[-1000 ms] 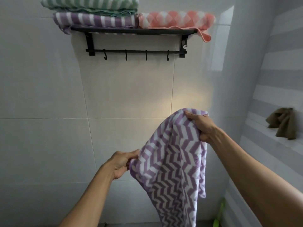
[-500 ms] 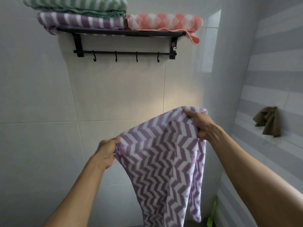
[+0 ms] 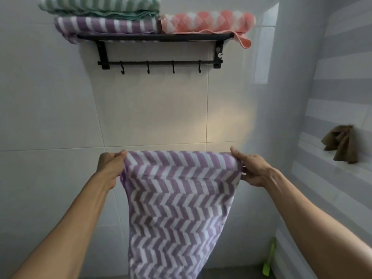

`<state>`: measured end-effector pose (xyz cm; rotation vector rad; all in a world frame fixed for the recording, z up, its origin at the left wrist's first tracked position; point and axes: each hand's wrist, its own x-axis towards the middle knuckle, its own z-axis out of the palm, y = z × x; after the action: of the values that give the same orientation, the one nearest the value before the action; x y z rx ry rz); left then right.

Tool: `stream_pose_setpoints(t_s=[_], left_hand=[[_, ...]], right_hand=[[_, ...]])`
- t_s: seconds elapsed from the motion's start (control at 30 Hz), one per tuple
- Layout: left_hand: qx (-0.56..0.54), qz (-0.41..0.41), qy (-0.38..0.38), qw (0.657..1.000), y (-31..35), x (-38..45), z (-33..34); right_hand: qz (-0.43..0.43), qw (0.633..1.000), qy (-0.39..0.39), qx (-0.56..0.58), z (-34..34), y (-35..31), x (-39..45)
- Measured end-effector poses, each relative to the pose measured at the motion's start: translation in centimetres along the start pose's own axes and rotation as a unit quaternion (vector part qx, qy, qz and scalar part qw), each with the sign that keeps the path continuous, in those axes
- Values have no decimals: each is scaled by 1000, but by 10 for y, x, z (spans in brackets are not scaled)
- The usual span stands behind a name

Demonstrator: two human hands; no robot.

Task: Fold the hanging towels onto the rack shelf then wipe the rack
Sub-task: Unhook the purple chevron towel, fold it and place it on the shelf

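Spread apart since earlier, left hand [image 3: 110,165] and right hand [image 3: 249,169] each grip a top corner of the purple zigzag towel [image 3: 177,208], stretching it level.

Black wall rack shelf [image 3: 155,37], purple striped towel [image 3: 104,26] under green towel [image 3: 100,5], pink checked towel [image 3: 207,22] beside

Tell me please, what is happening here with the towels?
A person holds a purple zigzag towel stretched between the left hand and right hand, gripping its top corners so that it hangs open below the rack. Three folded towels already lie on the shelf: a green one on a purple one, and a pink one beside them. The hooks are bare. This towel is not yet folded.
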<state>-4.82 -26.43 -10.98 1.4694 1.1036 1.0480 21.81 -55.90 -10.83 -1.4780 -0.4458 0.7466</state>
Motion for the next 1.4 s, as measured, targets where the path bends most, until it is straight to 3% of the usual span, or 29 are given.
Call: stream_pose_setpoints(t_s=[0.1, 0.23, 0.37, 0.5, 0.63, 0.73, 0.83, 1.0, 1.1, 1.23, 1.4], left_hand=[[39, 10, 16, 999, -1, 0, -7], [67, 18, 60, 996, -3, 2, -16], [64, 4, 54, 996, -6, 2, -18], [34, -14, 69, 997, -14, 4, -28], [-9, -15, 61, 998, -13, 13, -32], [-100, -25, -11, 995, -1, 12, -36], [-67, -44, -102, 992, -12, -4, -31], [-31, -1, 27, 999, -22, -5, -25], [3, 35, 52, 998, -8, 3, -21], [18, 64, 80, 995, 8, 15, -21], [38, 18, 71, 997, -8, 17, -28]], right_hand=[[17, 996, -60, -58, 10, -3, -7], [-7, 999, -30, 20, 17, -7, -2], [20, 992, -92, -80, 32, 0, -8], [0, 999, -37, 19, 35, -4, -4], [12, 1000, -20, 0, 38, -9, -1], [1, 999, -6, 48, 36, -19, 4], [33, 995, -38, -81, 36, -10, -2], [14, 995, 61, -77, 33, -7, 6], [-12, 992, 93, -88, 38, -25, 11], [-25, 991, 65, -114, 41, -46, 8], [-31, 990, 91, -105, 45, -38, 10]])
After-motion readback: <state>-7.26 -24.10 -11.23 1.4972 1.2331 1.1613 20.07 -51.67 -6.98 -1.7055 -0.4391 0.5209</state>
